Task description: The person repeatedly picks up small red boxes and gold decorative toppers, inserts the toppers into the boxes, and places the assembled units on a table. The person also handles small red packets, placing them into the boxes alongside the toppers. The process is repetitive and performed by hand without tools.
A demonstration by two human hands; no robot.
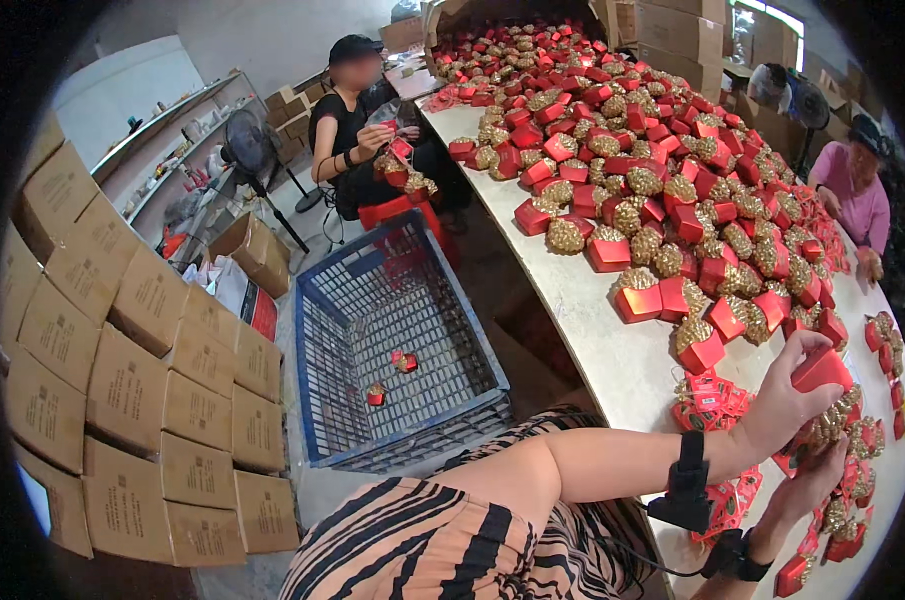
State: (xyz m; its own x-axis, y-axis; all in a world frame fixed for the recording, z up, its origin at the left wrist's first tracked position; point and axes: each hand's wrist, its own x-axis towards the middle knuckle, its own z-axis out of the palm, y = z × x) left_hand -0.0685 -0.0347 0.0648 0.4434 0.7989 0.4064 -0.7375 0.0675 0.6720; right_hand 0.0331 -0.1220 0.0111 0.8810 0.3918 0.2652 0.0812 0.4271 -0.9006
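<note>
At the near right of the table, my left hand (788, 400) grips a small red ornament (821, 370) by its smooth, box-like base. A bumpy gold top (829, 428) shows just below that base. My right hand (815, 482) is close underneath, its fingers closed around the lower gold part and partly hidden by it. More red-and-gold ornaments (845, 540) lie in a row beside my right hand. Red printed tags (708, 400) are spread on the table next to my left wrist, some partly under my forearm.
A large heap of red-and-gold ornaments (623, 190) covers the white table (563, 290). To the left stands a blue plastic crate (318, 400) with two ornaments inside. Stacked cartons (128, 390) line the left side. Co-workers (358, 140) sit across the crate and at the table's far right.
</note>
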